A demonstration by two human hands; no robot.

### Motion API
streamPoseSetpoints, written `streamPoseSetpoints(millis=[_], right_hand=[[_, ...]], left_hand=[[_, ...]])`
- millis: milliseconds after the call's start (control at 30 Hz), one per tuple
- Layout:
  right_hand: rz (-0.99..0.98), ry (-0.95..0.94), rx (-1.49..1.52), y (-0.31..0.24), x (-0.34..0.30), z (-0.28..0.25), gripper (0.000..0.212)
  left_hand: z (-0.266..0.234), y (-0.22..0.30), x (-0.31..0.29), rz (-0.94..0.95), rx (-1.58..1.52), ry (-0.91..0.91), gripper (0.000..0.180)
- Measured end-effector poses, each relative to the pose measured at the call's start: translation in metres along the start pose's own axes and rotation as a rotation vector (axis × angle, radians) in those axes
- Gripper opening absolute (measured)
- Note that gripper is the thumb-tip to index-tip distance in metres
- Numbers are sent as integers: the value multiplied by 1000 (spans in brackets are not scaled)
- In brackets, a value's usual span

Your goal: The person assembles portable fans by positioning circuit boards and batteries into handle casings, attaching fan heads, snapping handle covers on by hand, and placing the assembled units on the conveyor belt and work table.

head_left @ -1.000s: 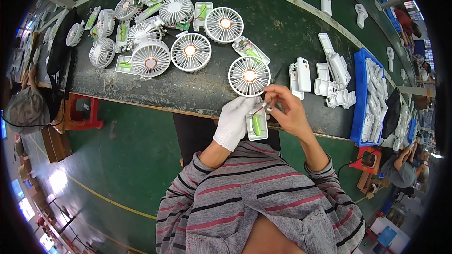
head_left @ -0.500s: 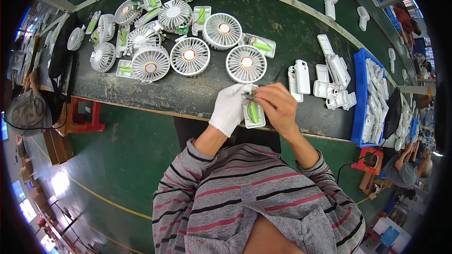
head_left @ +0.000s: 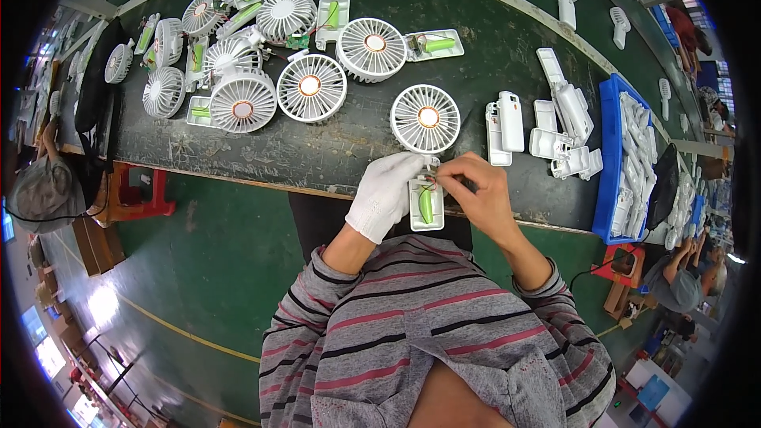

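Note:
A white handheld fan lies at the table's front edge, its round caged head pointing away from me. Its open handle housing reaches toward me past the edge, with a green battery cell inside. My left hand, in a white knit glove, is closed around the fan's neck and the housing's upper left side. My bare right hand pinches at thin dark and reddish wires at the top of the housing. The fingertips partly cover what they grip.
Several more fans with open housings, green cells and circuit boards crowd the left and back of the table. Loose white handle covers lie at the right, beside a blue bin of white parts. Fans also lie beyond the pale strip.
The held fan and its housing have come slightly nearer to me, apart from the fan behind. My right fingers have moved from a small circuit board at the neck down to the wires.

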State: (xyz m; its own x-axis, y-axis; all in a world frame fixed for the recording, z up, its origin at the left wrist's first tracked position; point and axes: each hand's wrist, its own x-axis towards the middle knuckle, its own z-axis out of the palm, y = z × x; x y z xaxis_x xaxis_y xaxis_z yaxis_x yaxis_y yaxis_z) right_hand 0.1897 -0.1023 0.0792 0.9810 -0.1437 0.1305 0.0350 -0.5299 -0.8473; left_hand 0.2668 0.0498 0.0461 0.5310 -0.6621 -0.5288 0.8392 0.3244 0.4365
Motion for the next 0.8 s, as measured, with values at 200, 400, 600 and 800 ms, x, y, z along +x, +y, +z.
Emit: streamPoseSetpoints(millis=[200, 400, 600, 800], right_hand=[[242, 98, 277, 13, 3, 9, 9], [18, 58, 126, 12, 13, 7, 10], [-94, 25, 0, 7, 21, 7, 12], [-189, -2, -73, 2, 26, 10, 14]], left_hand=[[-6, -4, 5, -1, -112, -31, 21], [-11, 1, 4, -48, -161, -15, 21], [-8, 15, -7, -85, -191, -25, 22], [-10, 13, -7, -26, -123, 26, 22]])
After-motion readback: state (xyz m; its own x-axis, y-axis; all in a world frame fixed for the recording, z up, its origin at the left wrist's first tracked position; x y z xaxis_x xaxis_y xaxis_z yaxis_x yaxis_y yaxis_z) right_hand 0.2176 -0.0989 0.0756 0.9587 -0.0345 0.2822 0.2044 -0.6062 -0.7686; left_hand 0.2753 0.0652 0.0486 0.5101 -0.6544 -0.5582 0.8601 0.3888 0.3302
